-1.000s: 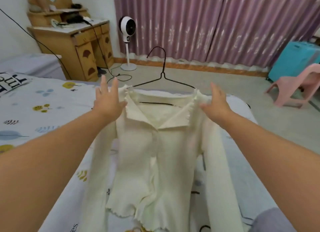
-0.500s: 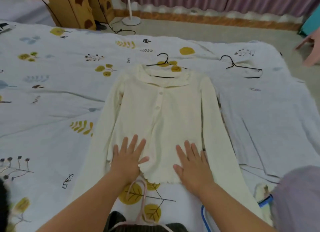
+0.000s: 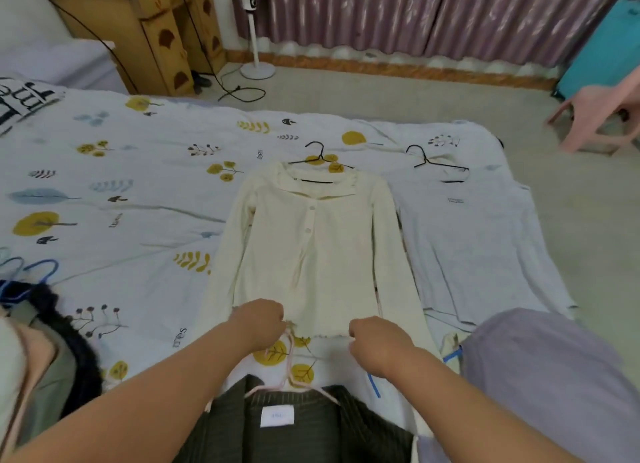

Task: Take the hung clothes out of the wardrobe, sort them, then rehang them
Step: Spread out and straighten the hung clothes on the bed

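Cream cardigan (image 3: 313, 251) is lying flat on the bed (image 3: 104, 199), long axis running straight away from the person, collar and black hanger (image 3: 320, 157) at the far end. Left hand (image 3: 258, 322) and right hand (image 3: 379, 341) both have a curled grip on the near hem, equally close.

The bedsheet (image 3: 104, 220) print reads "trees"; other lettering is illegible.

Both hands (image 3: 320, 334) pinch the cream cardigan's (image 3: 311, 241) hem.
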Tool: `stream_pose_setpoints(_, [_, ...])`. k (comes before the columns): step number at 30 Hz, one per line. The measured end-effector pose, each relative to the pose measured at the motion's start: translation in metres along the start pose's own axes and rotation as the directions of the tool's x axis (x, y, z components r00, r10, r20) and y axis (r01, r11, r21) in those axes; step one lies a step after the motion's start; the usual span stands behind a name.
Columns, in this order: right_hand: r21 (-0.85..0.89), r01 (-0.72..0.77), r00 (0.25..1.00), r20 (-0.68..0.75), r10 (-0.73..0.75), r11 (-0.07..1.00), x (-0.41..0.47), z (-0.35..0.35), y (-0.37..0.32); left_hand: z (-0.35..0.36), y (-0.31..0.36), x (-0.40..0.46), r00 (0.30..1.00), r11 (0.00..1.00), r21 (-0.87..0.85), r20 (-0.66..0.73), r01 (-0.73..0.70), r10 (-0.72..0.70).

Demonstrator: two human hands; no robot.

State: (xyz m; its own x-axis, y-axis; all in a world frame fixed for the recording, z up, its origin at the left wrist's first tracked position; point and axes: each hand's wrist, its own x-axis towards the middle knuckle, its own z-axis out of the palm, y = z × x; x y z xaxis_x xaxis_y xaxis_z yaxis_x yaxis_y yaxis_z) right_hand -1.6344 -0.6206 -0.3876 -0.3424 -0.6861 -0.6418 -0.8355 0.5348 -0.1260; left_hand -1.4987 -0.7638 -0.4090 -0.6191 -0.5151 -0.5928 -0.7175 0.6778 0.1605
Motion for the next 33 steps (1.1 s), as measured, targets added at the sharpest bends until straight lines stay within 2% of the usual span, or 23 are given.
stream_pose_setpoints(6, [0.053, 0.004, 1.000, -0.014, -0.003, 0.999, -0.125, -0.026, -0.007, -0.029, 0.003, -0.119, 0.999, 1.000, -0.028, -0.037, -0.008, 0.007])
stream_pose_setpoints(11, [0.040, 0.029, 0.999, -0.027, -0.028, 0.999, -0.228, -0.031, -0.021, -0.034, -0.003, -0.226, 1.000, 1.000, -0.008, 0.014, 0.005, -0.005])
stream_pose_setpoints(19, [0.012, 0.068, 0.994, -0.087, -0.067, 0.998, -0.359, 0.001, -0.060, -0.009, -0.020, -0.379, 0.999, 0.996, -0.085, -0.030, 0.012, -0.015])
stream_pose_setpoints(25, [0.002, 0.165, 0.986, -0.022, -0.165, 0.986, -0.412, 0.053, -0.104, 0.034, -0.053, -0.465, 0.997, 0.984, -0.168, -0.046, 0.054, -0.063])
stream_pose_setpoints(33, [0.092, 0.170, 0.977, 0.111, -0.180, 0.981, -0.417, 0.081, -0.183, 0.071, -0.143, -0.524, 0.972, 0.940, -0.264, -0.026, 0.218, -0.233])
